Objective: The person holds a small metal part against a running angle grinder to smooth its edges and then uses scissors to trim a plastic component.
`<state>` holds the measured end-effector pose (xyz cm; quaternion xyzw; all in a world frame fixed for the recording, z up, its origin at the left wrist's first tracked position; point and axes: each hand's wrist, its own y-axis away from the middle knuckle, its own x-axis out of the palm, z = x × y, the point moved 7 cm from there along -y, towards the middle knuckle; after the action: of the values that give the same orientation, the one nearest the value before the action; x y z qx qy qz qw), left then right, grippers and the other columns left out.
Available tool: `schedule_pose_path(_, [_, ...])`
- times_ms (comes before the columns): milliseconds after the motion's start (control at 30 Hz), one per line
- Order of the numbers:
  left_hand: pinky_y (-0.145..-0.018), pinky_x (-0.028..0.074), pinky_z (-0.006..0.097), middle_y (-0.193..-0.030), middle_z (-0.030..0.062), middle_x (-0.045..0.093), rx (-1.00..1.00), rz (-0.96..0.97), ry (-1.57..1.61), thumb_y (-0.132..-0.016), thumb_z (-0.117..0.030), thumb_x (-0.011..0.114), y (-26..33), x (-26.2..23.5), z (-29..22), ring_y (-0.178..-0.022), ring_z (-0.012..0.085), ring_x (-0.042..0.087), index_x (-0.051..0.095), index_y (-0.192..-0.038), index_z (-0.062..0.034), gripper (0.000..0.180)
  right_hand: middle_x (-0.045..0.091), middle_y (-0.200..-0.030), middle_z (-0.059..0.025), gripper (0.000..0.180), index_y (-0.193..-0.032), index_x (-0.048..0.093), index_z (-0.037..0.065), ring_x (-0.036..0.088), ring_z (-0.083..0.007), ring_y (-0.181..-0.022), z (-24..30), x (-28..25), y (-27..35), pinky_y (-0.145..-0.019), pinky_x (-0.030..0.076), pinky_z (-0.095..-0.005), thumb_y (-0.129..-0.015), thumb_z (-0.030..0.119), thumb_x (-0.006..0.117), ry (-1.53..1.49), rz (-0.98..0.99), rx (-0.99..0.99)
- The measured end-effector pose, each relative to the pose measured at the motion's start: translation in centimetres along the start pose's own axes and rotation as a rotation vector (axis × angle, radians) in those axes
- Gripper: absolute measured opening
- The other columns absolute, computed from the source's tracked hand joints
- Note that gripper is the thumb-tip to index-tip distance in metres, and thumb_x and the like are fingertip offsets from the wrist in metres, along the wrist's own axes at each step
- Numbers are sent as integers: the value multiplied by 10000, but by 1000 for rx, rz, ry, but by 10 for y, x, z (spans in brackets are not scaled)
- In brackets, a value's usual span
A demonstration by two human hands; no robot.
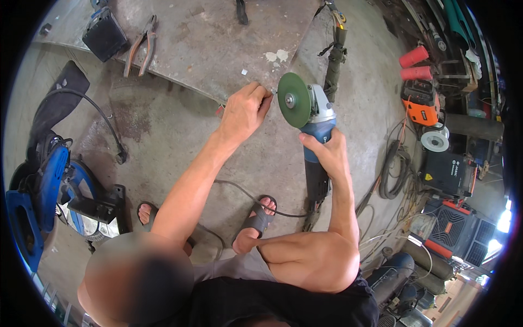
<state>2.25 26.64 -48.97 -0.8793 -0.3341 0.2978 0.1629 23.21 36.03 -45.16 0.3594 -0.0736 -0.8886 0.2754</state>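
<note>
My right hand (331, 154) grips the blue body of an angle grinder (318, 131), which stands nearly upright with its head uppermost. A green disc (297, 106) is mounted on the grinder's left side, facing my left hand. Beside that disc, at the near edge of the metal table (218, 46), my left hand (245, 111) is closed, thumb and fingers pressed together. Something small may be pinched at its fingertips, but I cannot make it out. A little gap shows between those fingertips and the disc. The grinder's cable (256, 197) runs across the floor past my sandalled feet.
Pliers (143, 46) and a black block-shaped thing (104, 36) lie at the table's left edge. A blue power saw (81, 188) stands on the floor at left. To the right are an orange-and-black machine (422, 106), coiled cables (393, 171) and a dark machine box (449, 173).
</note>
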Motion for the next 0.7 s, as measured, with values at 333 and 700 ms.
schedule_pose_path(333, [-684,523,447,-826,145,627,-9,34,-42,-844,-29,735,1,0,-1,-780,343,649,650,-844,23,99,711,-850,-114,512,-1027,672,-81,661,-174,-764,7,0,-1,-729,539,-331,-738,306,842,29,-2,-39])
schedule_pose_path(700, [-618,503,451,-802,150,616,33,-25,-21,-831,-22,748,0,-3,-3,-722,370,636,654,-829,-6,96,710,-842,-120,523,-1017,665,-91,666,-177,-763,10,0,-1,-719,541,-334,-734,311,843,48,-4,-32])
